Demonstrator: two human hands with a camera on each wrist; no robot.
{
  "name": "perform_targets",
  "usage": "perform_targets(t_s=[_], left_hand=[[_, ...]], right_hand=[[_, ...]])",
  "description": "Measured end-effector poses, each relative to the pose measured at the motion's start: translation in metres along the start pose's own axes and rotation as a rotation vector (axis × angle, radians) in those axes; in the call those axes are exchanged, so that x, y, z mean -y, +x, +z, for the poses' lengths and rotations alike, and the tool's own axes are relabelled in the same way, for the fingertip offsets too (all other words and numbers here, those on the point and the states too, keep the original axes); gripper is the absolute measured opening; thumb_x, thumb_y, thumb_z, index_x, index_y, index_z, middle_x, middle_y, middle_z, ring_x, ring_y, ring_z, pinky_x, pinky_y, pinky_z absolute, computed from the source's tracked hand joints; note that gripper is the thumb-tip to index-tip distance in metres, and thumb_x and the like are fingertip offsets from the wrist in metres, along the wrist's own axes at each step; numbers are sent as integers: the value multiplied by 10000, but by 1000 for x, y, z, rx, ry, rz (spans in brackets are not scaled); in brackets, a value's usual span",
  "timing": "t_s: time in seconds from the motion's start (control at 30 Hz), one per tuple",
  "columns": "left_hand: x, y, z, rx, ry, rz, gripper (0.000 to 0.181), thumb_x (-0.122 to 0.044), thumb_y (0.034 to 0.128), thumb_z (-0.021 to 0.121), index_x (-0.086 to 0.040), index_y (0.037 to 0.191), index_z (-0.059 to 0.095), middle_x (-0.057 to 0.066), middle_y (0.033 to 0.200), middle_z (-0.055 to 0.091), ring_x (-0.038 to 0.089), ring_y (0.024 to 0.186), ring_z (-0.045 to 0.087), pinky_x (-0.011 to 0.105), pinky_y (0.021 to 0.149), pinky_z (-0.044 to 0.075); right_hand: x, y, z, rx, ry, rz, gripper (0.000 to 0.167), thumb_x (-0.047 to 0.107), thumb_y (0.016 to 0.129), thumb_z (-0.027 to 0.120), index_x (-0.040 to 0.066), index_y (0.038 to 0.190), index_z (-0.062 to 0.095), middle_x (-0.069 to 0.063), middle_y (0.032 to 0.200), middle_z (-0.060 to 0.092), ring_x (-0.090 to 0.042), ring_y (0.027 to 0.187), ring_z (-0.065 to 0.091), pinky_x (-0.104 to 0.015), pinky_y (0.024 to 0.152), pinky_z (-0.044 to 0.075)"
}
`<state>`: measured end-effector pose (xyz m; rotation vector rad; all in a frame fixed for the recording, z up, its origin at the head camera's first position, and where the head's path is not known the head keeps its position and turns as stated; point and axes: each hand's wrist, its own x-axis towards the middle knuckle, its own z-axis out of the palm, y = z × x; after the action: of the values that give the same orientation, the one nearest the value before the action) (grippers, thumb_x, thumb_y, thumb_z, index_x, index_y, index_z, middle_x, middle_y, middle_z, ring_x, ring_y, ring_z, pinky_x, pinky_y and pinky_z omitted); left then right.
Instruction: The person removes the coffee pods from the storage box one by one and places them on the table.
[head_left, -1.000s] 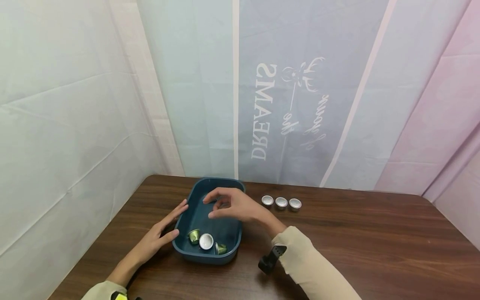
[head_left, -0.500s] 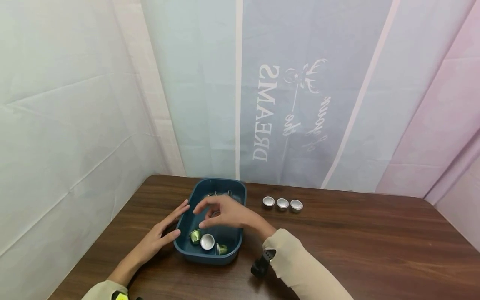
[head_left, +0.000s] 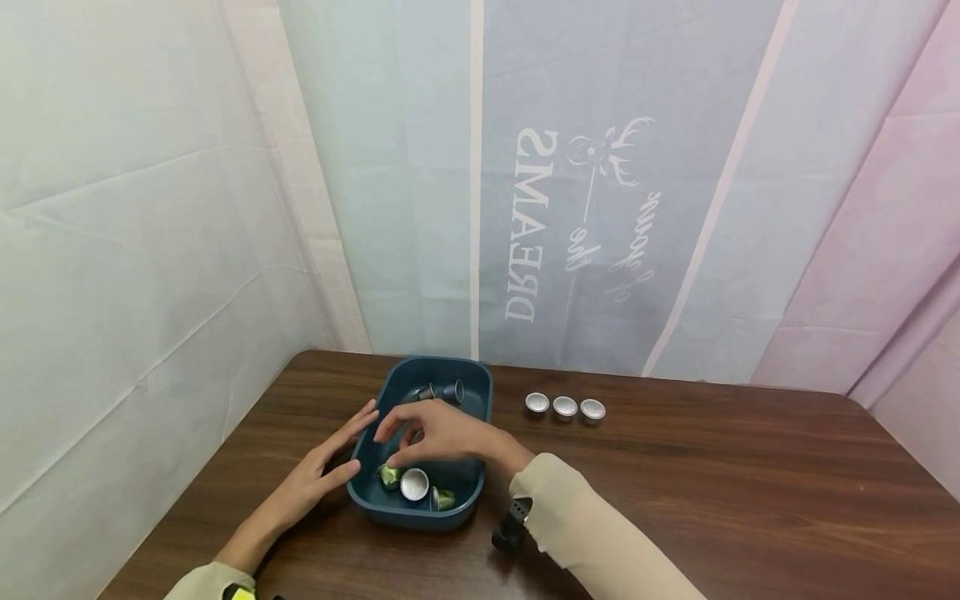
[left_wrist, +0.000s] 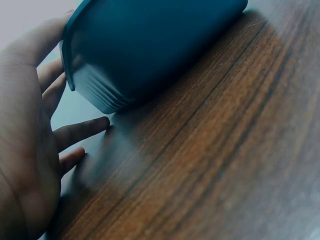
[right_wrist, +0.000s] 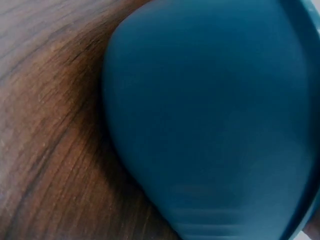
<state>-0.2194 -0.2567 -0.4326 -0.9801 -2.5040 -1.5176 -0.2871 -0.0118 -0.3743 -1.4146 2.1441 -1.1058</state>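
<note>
Left hand point(head_left: 318, 467): fingers stretched out and spread, thumb set apart from them; it touches the rim at the left side of the bin point(head_left: 408, 518).
Right hand point(head_left: 442, 429): over the bin, fingers bent, with a gap between thumb and forefinger; the thumb tip is right at a green pod point(head_left: 390, 477), but whether they touch I cannot tell.
Bin: one, blue, just right of the left hand and under the right.
Pods on the near side of the right hand: three, inside the bin; the green one by the thumb, a silver-topped pod point(head_left: 414, 484) facing up beside it, and a second green pod point(head_left: 442, 498) lying on its side.
Pods beyond the right hand: at least two, in the bin's far end, one dark blue point(head_left: 453, 392), one brownish point(head_left: 427, 392); partly hidden, so the full count is unclear.
Pods right of both hands: three silver-topped pods point(head_left: 565, 407) in a row on the counter point(head_left: 712, 483).
</note>
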Motion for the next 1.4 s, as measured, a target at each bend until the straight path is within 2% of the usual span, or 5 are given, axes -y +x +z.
perform_targets(t_s=[0.23,0.67,1.0,1.23,1.4], left_hand=[[1,1,0,0,1,3,579,-48,972,453,-110,1516,267,29,1592,138,135,1409,218,723,925,252],[3,1,0,4,7,28,582,-27,966,448,-87,1514,261,54,1592,136,161,1423,190,741,919,228],[2,-2,0,5,12,23,586,-26,969,450,-93,1517,254,92,1591,125,154,1427,175,755,904,228],[3,-2,1,-3,25,24,584,-30,965,450,-98,1515,265,67,1590,140,174,1425,191,753,914,214],[2,0,0,0,26,27,584,-23,964,450,-99,1514,268,98,1588,138,181,1426,189,750,918,214]], right_hand=[[-4,4,1,18,-58,13,287,191,879,711,127,1148,637,6,1128,644,6,848,605,-191,820,470],[-3,6,6,36,-136,69,275,255,873,718,138,1115,662,51,1078,660,0,825,605,-168,744,469],[-5,11,10,86,-111,67,229,245,888,700,159,1100,683,88,1035,660,-6,929,607,-164,787,467],[-6,14,11,113,-111,77,158,217,886,702,178,1039,708,149,945,657,30,892,596,-161,786,464],[-7,14,10,127,-115,78,132,218,883,706,191,1011,716,174,927,647,34,874,591,-165,756,470]])
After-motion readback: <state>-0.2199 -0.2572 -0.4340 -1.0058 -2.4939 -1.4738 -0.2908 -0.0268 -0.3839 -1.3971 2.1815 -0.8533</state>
